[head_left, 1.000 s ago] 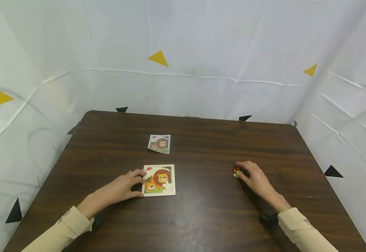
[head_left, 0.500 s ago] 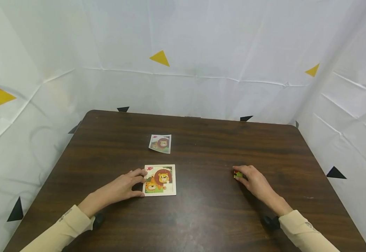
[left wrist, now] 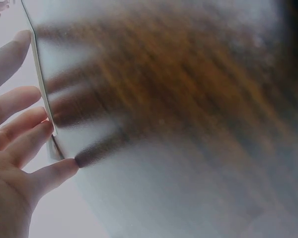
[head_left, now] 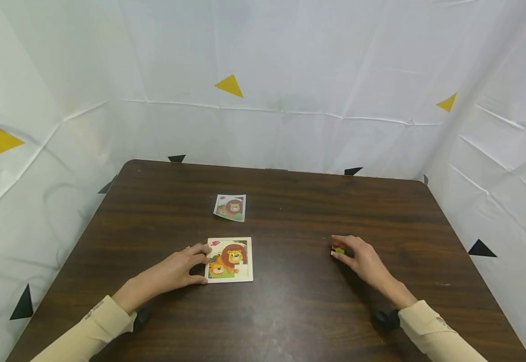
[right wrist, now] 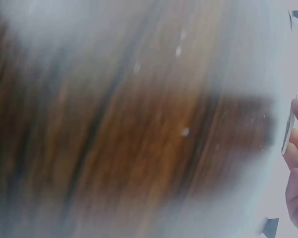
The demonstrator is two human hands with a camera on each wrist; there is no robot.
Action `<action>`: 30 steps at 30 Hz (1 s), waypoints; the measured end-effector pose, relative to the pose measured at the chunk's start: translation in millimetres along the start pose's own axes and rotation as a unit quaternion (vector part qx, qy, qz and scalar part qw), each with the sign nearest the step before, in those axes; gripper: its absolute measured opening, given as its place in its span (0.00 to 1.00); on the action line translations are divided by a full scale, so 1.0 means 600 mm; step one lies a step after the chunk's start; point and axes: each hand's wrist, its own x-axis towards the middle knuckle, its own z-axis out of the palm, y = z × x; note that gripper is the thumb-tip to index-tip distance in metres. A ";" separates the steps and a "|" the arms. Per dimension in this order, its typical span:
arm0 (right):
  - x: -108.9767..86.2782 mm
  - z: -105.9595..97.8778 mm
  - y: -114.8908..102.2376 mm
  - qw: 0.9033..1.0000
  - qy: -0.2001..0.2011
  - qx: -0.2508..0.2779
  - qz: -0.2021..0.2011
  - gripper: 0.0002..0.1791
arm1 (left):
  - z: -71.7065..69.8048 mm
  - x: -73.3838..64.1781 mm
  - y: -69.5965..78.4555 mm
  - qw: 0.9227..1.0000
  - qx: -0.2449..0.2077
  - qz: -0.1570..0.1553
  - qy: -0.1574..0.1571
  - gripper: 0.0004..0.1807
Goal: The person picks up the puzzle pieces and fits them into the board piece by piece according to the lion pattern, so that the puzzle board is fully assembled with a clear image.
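A square lion puzzle in a pale frame (head_left: 229, 278) lies at the middle left of the table, with a blank gap at its lower right. My left hand (head_left: 174, 271) rests at its left side, fingertips on the edge and thumb near the lower left corner. The left wrist view shows these fingers (left wrist: 27, 139) spread along the frame's thin edge. To the right, my right hand (head_left: 367, 259) pinches a small puzzle piece (head_left: 338, 250), green with some red and black. In the right wrist view the piece (right wrist: 288, 130) appears edge-on between the fingertips.
A paper picture of the same lion (head_left: 230, 207), one corner curling up, lies behind the puzzle. The dark wood table (head_left: 290, 311) ends at white cloth walls (head_left: 290, 60) marked with yellow and black triangles.
My right hand has turned the puzzle piece in its fingers and shifted slightly left with it. My left hand and the puzzle have stayed where they were.
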 end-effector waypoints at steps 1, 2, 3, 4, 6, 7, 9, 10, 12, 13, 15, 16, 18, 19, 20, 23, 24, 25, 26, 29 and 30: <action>0.002 0.001 -0.003 1.000 0.002 0.004 0.002 0.27 | 0.000 0.000 0.000 1.000 0.000 0.000 0.000 0.23; 0.004 0.001 -0.007 1.000 0.003 0.008 0.002 0.27 | 0.000 0.000 0.000 1.000 -0.001 0.000 0.000 0.23; 0.006 0.001 -0.012 1.000 0.005 0.010 0.002 0.27 | 0.000 -0.001 -0.001 1.000 -0.001 0.000 0.000 0.23; 0.010 0.001 -0.017 1.000 0.006 0.013 0.000 0.27 | 0.000 -0.001 -0.001 1.000 -0.001 0.000 0.000 0.23; 0.016 0.001 -0.027 1.000 0.005 0.021 0.001 0.27 | 0.000 -0.001 -0.001 1.000 0.000 0.001 0.001 0.23; 0.020 0.002 -0.033 1.000 0.003 0.027 0.006 0.27 | 0.000 -0.001 -0.001 1.000 0.000 0.002 0.001 0.23; 0.027 0.002 -0.044 0.999 -0.007 0.044 0.019 0.27 | 0.000 -0.001 -0.001 1.000 0.001 0.004 0.003 0.23; 0.030 0.003 -0.050 0.998 -0.013 0.054 0.028 0.28 | 0.000 -0.001 -0.001 1.000 0.001 0.004 0.004 0.23; 0.037 0.005 -0.060 0.996 -0.024 0.073 0.049 0.29 | 0.000 -0.001 -0.001 1.000 0.000 0.004 0.004 0.23; 0.040 0.008 -0.065 0.995 -0.030 0.081 0.059 0.29 | 0.000 -0.001 -0.001 1.000 0.000 0.004 0.003 0.23; 0.047 0.012 -0.076 0.992 -0.041 0.097 0.071 0.29 | 0.001 -0.001 -0.002 1.000 0.000 0.004 0.002 0.23; 0.051 0.015 -0.082 0.991 -0.044 0.102 0.073 0.29 | 0.001 -0.001 -0.002 1.000 0.001 0.003 0.001 0.24; 0.060 0.021 -0.094 0.990 -0.048 0.111 0.074 0.29 | 0.001 -0.001 -0.002 1.000 0.002 0.002 0.000 0.24; 0.064 0.025 -0.100 0.990 -0.049 0.116 0.072 0.29 | 0.001 -0.001 -0.002 1.000 0.002 0.001 0.000 0.24; 0.069 0.028 -0.107 0.989 -0.050 0.120 0.068 0.28 | 0.001 -0.001 -0.002 1.000 0.003 0.001 0.001 0.24; 0.083 0.039 -0.126 0.988 -0.055 0.132 0.053 0.27 | 0.001 -0.001 -0.002 1.000 0.005 0.001 0.004 0.24; 0.088 0.043 -0.132 0.988 -0.057 0.134 0.046 0.26 | 0.002 -0.001 -0.003 1.000 0.006 0.002 0.004 0.23; 0.092 0.047 -0.138 0.989 -0.060 0.133 0.037 0.25 | 0.002 -0.001 -0.003 1.000 0.006 0.002 0.004 0.23; 0.096 0.051 -0.144 0.989 -0.063 0.133 0.028 0.23 | 0.002 -0.001 -0.003 1.000 0.008 0.002 0.005 0.23; 0.106 0.064 -0.158 0.990 -0.070 0.125 -0.005 0.19 | 0.002 -0.001 -0.002 1.000 0.010 0.004 0.005 0.23; 0.108 0.068 -0.162 0.990 -0.072 0.123 -0.015 0.18 | 0.002 -0.001 -0.003 1.000 0.010 0.003 0.005 0.23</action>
